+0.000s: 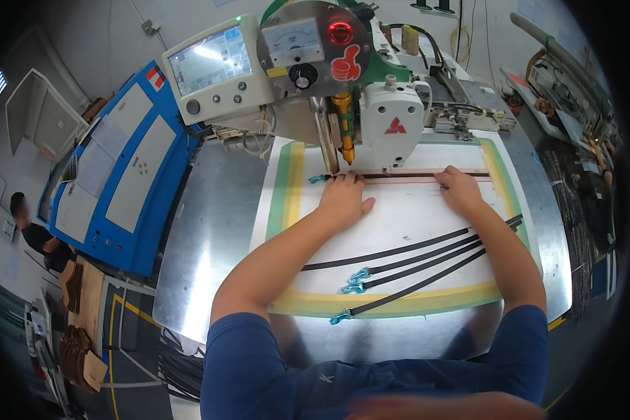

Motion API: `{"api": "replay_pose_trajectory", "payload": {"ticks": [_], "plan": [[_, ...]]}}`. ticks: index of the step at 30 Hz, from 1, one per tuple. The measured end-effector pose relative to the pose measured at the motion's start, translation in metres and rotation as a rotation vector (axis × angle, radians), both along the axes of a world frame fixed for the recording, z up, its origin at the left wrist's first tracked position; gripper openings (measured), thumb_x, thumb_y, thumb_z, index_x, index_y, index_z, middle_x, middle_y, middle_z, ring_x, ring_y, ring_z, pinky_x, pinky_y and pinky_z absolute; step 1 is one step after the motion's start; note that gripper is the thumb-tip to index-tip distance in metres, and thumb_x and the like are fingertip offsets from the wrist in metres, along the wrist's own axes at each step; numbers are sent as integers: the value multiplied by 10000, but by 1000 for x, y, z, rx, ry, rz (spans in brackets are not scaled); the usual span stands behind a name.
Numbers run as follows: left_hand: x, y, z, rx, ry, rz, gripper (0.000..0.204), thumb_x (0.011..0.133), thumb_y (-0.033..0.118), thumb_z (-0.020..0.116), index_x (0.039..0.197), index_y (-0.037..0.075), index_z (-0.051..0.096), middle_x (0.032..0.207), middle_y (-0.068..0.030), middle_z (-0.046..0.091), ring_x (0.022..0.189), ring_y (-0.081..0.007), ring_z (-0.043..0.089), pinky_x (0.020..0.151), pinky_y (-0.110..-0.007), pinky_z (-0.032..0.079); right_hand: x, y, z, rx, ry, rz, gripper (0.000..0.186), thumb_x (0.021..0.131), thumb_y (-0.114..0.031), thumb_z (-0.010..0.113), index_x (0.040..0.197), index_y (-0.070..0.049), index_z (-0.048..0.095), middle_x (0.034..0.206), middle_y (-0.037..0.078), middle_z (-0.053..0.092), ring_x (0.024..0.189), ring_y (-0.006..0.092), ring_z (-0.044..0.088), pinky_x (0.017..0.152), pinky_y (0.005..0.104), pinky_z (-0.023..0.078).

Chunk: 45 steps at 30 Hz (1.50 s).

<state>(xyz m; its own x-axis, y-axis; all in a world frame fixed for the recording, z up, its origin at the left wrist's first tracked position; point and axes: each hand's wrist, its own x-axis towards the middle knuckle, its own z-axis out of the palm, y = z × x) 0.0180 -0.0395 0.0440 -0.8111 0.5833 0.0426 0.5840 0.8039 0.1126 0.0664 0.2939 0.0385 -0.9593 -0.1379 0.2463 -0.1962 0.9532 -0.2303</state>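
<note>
A black strap (402,176) lies straight across the white work sheet, within a narrow pinkish guide under the sewing machine head (392,122). Its left end carries a blue wrapped metal clasp (317,179). My left hand (343,199) rests beside that clasp, fingertips down on the strap and thumb spread away. Toward the strap's right end, my right hand (460,190) has its fingers bent together on the strap; the fingertips are partly hidden. Nearer me lie several more black straps (427,266), some with blue wrapped clasps (353,285) at their left ends.
A control panel with a screen (213,63) and a round gauge unit (308,49) overhang the table's far side. Yellow and green tape (385,302) borders the sheet on the metal table (203,231). Left stands a blue machine (119,168); a person (42,234) is beyond it.
</note>
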Motion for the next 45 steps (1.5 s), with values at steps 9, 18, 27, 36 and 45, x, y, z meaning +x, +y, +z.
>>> {"api": "replay_pose_trajectory", "payload": {"ticks": [9, 18, 27, 36, 45], "plan": [[6, 9, 7, -1, -19, 54, 597, 1015, 515, 577, 1428, 85, 611, 1361, -245, 591, 1303, -416, 550, 1140, -512, 407, -2, -27, 1, 12, -5, 13, 286, 857, -83, 653, 1133, -75, 728, 1082, 109, 660, 1013, 352, 678, 888, 461, 563], [10, 15, 4, 87, -4, 18, 544, 1011, 477, 590, 1373, 77, 659, 1357, -165, 622, 1298, -347, 571, 1139, -491, 406, 0, -48, 2, -8, -27, 50, 327, 861, -93, 653, 1180, -92, 725, 1125, 109, 659, 1035, 356, 679, 896, 462, 564], [0, 14, 0, 86, -7, 21, 493, 999, 462, 599, 1321, 100, 692, 1340, -150, 631, 1264, -340, 593, 1121, -487, 419, -5, -60, 4, -25, -80, 13, 342, 881, -108, 646, 1214, -102, 726, 1178, 102, 658, 1065, 354, 678, 927, 459, 561], [2, 5, 3, 83, -19, 39, 550, 990, 508, 597, 1331, 87, 695, 1324, -177, 633, 1248, -353, 605, 1112, -482, 437, 7, -32, 11, 3, -102, -54, 352, 897, -97, 640, 1237, -98, 729, 1194, 107, 661, 1084, 361, 668, 952, 446, 550], [0, 6, -2, 125, -24, 21, 559, 959, 495, 656, 1293, 49, 705, 1310, -188, 633, 1213, -376, 610, 1064, -462, 496, 12, -18, 12, 18, -72, -91, 333, 905, -95, 635, 1219, -102, 746, 1141, 121, 673, 1053, 358, 671, 930, 443, 543]]}}
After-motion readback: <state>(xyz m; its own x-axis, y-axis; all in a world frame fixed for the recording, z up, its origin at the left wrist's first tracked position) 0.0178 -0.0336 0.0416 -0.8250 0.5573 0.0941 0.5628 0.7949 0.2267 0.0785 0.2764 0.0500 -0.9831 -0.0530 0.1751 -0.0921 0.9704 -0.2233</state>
